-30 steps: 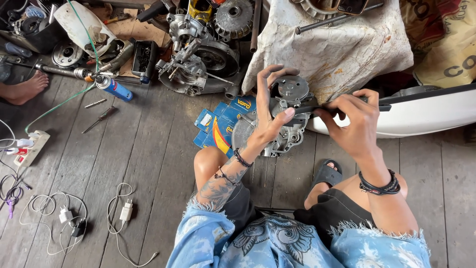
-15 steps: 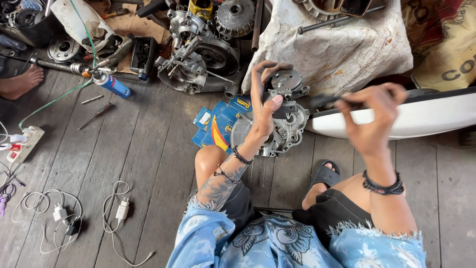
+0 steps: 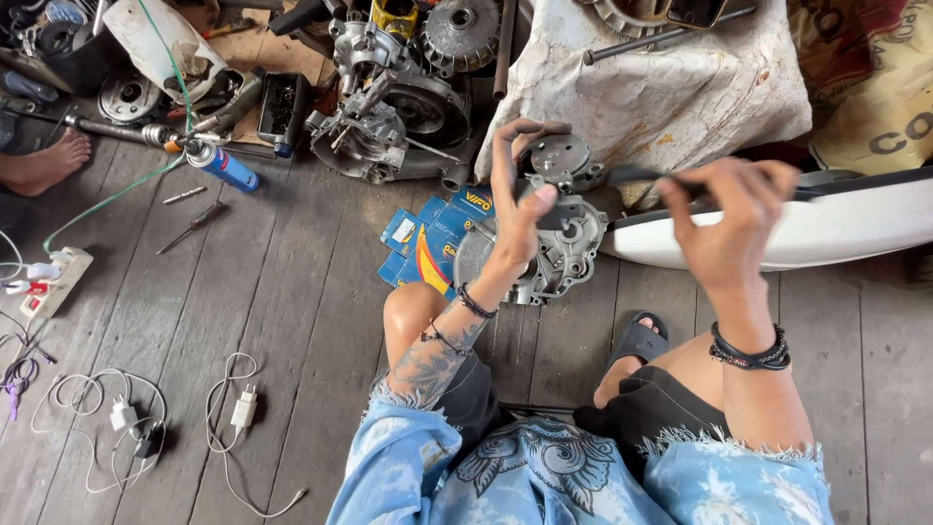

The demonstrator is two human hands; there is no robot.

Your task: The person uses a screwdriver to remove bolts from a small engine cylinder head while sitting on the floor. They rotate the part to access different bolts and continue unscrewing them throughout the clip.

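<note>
A grey metal engine casing (image 3: 569, 243) stands on the plank floor between my knees. My left hand (image 3: 515, 199) grips its upper part, fingers curled over the round metal piece (image 3: 562, 156) at its top. My right hand (image 3: 724, 219) is raised to the right of the casing and is shut on a dark-handled tool (image 3: 637, 177) whose tip points left at the casing. The right hand is blurred by motion.
Blue cardboard boxes (image 3: 428, 238) lie under the casing. A larger engine block (image 3: 389, 126) and metal parts sit behind. A blue spray can (image 3: 222, 165), screwdriver (image 3: 194, 226), power strip (image 3: 53, 282), white chargers (image 3: 243, 408), a white panel (image 3: 836, 228), a dirty cloth bundle (image 3: 671, 87), another person's bare foot (image 3: 44, 165).
My right hand has risen and swung with the tool, now blurred. My left hand has stayed on the casing, shifting slightly higher over the round part.
</note>
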